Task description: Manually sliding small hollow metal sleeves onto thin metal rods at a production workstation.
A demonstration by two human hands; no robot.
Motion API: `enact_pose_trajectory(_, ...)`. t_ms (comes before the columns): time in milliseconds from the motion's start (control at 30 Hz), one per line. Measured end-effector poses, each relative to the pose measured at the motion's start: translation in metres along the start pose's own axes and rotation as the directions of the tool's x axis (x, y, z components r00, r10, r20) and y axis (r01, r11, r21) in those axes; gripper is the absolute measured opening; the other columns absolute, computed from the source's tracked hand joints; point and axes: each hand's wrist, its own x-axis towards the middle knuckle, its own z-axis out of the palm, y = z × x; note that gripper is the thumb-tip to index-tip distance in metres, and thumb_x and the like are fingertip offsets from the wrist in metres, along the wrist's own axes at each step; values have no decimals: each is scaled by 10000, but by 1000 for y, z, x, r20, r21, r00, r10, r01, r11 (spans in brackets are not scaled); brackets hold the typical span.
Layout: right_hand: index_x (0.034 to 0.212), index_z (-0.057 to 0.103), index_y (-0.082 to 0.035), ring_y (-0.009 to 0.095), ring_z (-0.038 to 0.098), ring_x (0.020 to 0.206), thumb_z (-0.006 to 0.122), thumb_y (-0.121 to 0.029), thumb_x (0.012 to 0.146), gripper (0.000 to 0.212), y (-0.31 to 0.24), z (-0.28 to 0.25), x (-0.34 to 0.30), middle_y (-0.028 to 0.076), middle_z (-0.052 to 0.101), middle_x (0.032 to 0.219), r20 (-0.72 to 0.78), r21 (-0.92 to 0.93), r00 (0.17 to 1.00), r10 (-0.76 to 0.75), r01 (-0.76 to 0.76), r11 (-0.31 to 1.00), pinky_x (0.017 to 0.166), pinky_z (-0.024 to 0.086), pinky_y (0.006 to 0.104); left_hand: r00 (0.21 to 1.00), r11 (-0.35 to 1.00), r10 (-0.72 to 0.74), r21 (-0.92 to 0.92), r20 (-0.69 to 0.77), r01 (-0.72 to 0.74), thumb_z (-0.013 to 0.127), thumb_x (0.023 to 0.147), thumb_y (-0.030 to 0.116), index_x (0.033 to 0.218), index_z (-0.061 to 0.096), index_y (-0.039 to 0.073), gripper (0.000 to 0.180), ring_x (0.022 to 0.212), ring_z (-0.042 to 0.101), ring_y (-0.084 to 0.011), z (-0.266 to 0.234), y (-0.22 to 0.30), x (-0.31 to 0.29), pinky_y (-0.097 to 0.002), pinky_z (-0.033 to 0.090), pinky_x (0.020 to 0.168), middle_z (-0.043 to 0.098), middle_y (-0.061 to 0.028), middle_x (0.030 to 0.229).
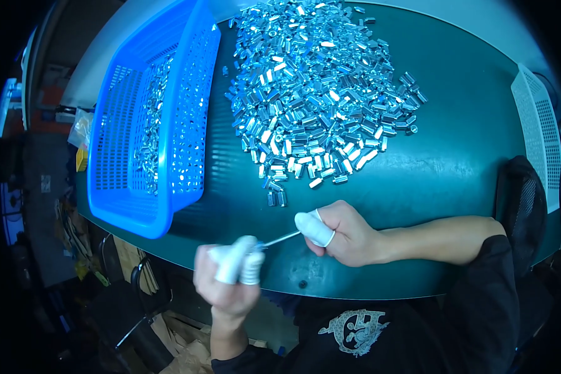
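Light was cool blue. Parts (321,118) glinted; table (442,187) carried soft glare. Left hand (228,279) was motion-blurred, right hand (346,234) sharper. Far left lay dim. Corners fell black; table edges bowed.

Dark shirt (424,336): printed on the front with a pale emblem (356,332), letter-like shapes set inside a rounded, ragged-edged figure
Emblem lettering: too stylised and small to read with certainty
Pale patch (45,183) at far left: too small and dim to read
Readable text: none

The thin metal rod (283,239) is glinting; glossy metal pieces (318,93) are sparkling; the smooth tabletop (455,168) is shining.
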Motion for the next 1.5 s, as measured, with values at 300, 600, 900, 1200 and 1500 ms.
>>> enact_pose_trajectory(300, 583, 464, -11, 148, 388, 454, 469, -239, 988, 465, 11, 0, -3, 62, 462, 507, -10, -91, 996, -86, 84, 992, 456, 332, 326, 876, 955, -153, 159, -457, 250, 641, 856, 12, 1025, 627, -41, 178, 678, 476, -104, -32, -51, 52, -245, 395, 606, 629, -52, 867)
enact_pose_trajectory(600, 603, 465, -17, 195, 476, 483, 377, -210, 1015, 464, 9, -8, 0, 71, 484, 560, 37, -314, 961, -274, 271, 910, 471, 378, 324, 988, 986, -157, 55, -13, 157, 771, 719, 69, 1015, 658, 18, 321, 643, 564, -220, 46, -23, 10, -314, 464, 556, 618, -96, 823)
enact_pose_trajectory(900, 617, 470, 3, 236, 421, 465, 462, -159, 978, 396, 14, -5, 2, 108, 451, 561, 3, -299, 966, -259, 248, 921, 456, 327, 351, 951, 951, -269, -111, 150, 287, 719, 754, 23, 1119, 595, 17, 386, 673, 526, -226, 59, -33, 4, -338, 443, 602, 583, -101, 831)
enact_pose_trajectory(1200, 650, 483, 5, 213, 381, 460, 537, -134, 940, 326, 11, -4, 5, 122, 422, 541, -114, -255, 967, -230, 195, 947, 448, 295, 356, 898, 823, -419, -363, 133, 437, 615, 826, -54, 1042, 610, 21, 228, 759, 554, -177, 40, -25, -15, -277, 450, 692, 571, -86, 889)
enact_pose_trajectory(1500, 645, 468, -23, 133, 408, 486, 432, -195, 1001, 397, 11, -6, 4, 40, 459, 560, -60, -218, 988, -142, 126, 968, 473, 338, 293, 755, 164, -559, -847, 342, 505, 565, 876, 12, 1075, 578, -12, 201, 807, 604, -181, 36, -11, -28, -309, 478, 737, 622, -113, 918)
